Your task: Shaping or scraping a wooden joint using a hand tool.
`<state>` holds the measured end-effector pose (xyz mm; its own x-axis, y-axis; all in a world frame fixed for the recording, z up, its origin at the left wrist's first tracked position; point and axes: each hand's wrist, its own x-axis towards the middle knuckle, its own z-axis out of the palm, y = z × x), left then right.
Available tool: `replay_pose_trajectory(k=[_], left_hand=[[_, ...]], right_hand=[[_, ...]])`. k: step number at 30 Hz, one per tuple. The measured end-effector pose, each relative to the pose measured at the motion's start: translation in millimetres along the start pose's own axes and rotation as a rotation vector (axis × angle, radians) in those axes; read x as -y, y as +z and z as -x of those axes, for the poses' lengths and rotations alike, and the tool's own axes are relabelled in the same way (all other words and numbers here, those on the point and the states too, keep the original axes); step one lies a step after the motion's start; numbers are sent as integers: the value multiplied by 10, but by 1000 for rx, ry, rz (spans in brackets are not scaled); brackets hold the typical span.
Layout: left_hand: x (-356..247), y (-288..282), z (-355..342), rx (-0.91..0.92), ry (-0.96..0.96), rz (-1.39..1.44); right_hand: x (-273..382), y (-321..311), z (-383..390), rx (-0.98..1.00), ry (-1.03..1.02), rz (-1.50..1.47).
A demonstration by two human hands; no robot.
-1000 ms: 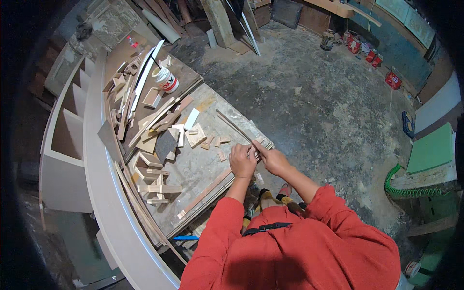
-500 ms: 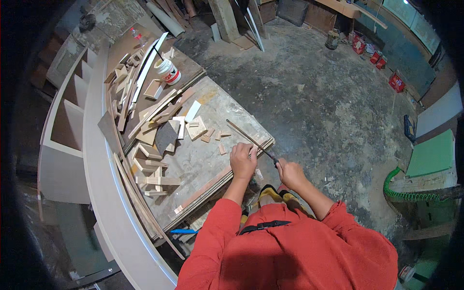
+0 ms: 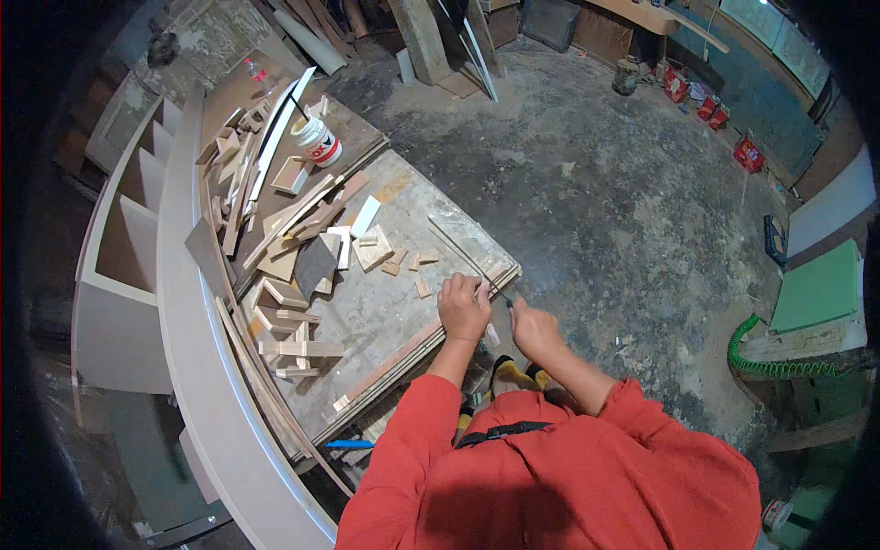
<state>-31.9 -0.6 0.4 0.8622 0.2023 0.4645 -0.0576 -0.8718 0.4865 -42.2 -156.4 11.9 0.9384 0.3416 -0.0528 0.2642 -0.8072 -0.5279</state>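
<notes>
At near right corner of dusty grey board tabletop point(image 3: 385, 312): long thin pale wooden strip point(image 3: 454, 249) lies diagonal, far end up-left over tabletop, near end down-right at hands. Left hand point(image 3: 463, 307) clenched around strip's near part. Right hand point(image 3: 532, 330) just beside it, off tabletop edge, closed on small dark tool, kind unclear. Left hand nearer strip's middle.

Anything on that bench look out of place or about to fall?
The thin strip held by the left hand and right hand juts past the workbench edge. Wood offcuts lie in a loose, crisscrossed heap. Nothing looks spilled.
</notes>
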Motion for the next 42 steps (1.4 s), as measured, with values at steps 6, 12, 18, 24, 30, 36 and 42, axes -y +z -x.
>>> replay_pose_trajectory(k=[6, 12, 18, 24, 30, 36, 42], left_hand=[[-79, 3, -43, 6, 21, -4], [-5, 6, -11, 19, 8, -62], [-47, 29, -29, 31, 28, -30], [-16, 36, 6, 4, 5, -29], [-34, 16, -2, 21, 16, -11], [-22, 31, -29, 19, 13, -17], [26, 19, 9, 16, 0, -19]], right_hand=[[20, 79, -289, 1, 5, -26], [43, 25, -89, 58, 2, -32], [74, 96, -312, 27, 47, -24], [89, 24, -197, -32, -23, -90], [104, -20, -134, 52, 82, -27], [111, 46, -381, -11, -18, -77], [44, 3, -65, 116, 99, -11]])
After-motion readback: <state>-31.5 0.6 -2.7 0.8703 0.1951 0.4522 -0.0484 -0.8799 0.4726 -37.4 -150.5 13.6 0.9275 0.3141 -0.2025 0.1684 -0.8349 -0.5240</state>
